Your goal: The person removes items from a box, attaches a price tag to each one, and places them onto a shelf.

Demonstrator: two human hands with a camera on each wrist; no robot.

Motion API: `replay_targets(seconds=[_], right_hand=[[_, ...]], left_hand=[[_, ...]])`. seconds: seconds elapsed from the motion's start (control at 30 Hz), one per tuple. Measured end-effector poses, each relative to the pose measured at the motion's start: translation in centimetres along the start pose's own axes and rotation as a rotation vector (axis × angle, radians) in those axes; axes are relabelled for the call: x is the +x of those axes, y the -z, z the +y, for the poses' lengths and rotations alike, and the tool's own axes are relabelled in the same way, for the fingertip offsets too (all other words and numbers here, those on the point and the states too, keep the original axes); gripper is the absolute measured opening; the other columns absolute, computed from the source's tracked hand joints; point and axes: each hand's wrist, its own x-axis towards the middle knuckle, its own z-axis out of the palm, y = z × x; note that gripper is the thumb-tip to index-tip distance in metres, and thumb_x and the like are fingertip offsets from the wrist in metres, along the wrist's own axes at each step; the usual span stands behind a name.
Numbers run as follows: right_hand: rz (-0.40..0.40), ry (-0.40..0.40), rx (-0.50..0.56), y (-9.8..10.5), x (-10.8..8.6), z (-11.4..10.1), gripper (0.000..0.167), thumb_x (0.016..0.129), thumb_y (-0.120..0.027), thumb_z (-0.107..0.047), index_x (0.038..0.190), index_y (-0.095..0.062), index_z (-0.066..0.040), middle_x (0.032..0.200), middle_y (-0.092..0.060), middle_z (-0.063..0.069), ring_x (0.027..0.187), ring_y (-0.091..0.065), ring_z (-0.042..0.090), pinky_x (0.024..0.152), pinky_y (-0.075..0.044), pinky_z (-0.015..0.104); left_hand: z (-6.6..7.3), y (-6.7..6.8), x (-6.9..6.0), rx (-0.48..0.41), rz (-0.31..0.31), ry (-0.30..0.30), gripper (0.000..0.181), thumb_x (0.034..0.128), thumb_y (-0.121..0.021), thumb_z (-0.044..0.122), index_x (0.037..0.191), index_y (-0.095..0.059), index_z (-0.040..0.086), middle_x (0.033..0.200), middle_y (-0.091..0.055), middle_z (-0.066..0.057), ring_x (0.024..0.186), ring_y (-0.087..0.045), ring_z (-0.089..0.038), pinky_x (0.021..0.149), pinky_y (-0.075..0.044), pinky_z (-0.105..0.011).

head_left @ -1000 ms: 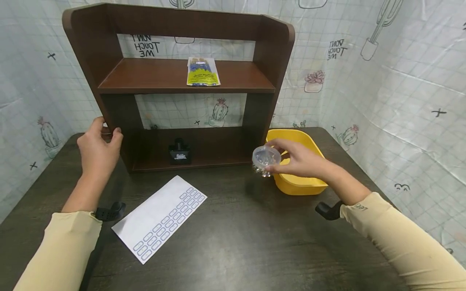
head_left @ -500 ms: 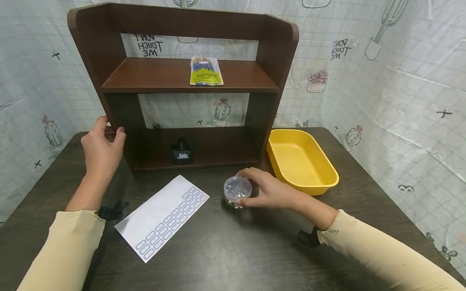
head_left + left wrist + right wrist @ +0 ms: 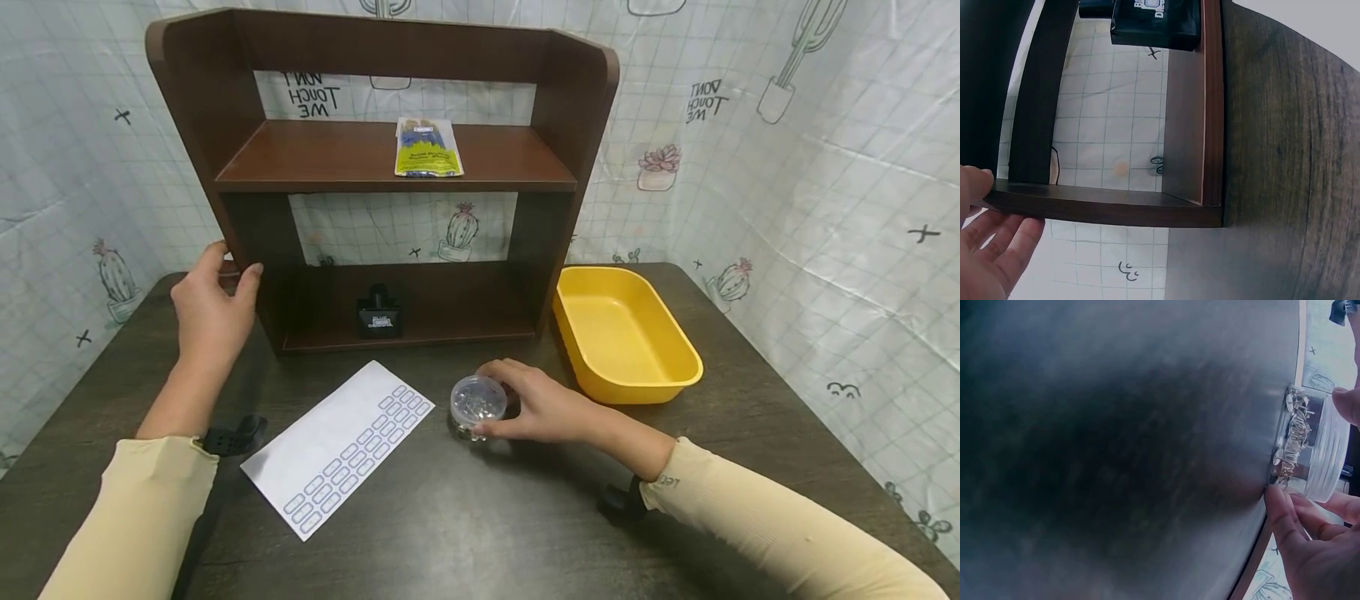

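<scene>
A small clear round jar (image 3: 477, 398) with shiny metal pieces inside stands on the dark table, held by my right hand (image 3: 543, 406) between thumb and fingers. Through the jar's wall (image 3: 1300, 434) the pieces show in the right wrist view, with fingers around it. My left hand (image 3: 215, 312) grips the left side panel of the brown shelf unit (image 3: 397, 185). In the left wrist view, the thumb and fingers of the left hand (image 3: 991, 240) lie on either side of the panel's edge (image 3: 1110, 209).
A yellow basin (image 3: 628, 333) stands right of the shelf. White paper printed with small boxes (image 3: 337, 450) lies left of the jar. A black bottle (image 3: 378, 315) is on the lower shelf, a yellow-and-blue packet (image 3: 428, 150) on the upper one.
My right hand has brought the jar from over the yellow basin's edge leftward and down onto the table. My left hand keeps its grip on the shelf.
</scene>
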Motion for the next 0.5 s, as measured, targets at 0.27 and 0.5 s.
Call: replay_targets(seconds=[0.27, 0.5], right_hand=[[-0.028, -0.021, -0.002, -0.1, -0.1, 0.0, 0.063, 0.085, -0.085, -0.038, 0.136, -0.059, -0.010, 0.123, -0.067, 0.002, 0.107, -0.063, 0.013, 0.093, -0.057, 0.031], [-0.054, -0.057, -0.005, 0.1, 0.1, -0.2, 0.065, 0.086, -0.084, -0.040, 0.138, -0.058, -0.011, 0.126, -0.066, 0.003, 0.109, -0.062, 0.014, 0.096, -0.057, 0.034]], left_hand=[[0.2, 0.6, -0.8, 0.157, -0.124, 0.027, 0.035, 0.1064, -0.055, 0.024, 0.120, -0.064, -0.007, 0.102, -0.071, -0.030, 0.088, -0.067, -0.044, 0.069, -0.054, -0.051], [1.4, 1.0, -2.2, 0.426, -0.621, 0.061, 0.042, 0.1045, -0.058, 0.029, 0.073, -0.061, 0.002, 0.060, -0.051, -0.006, 0.055, -0.048, -0.021, 0.048, -0.036, -0.032]])
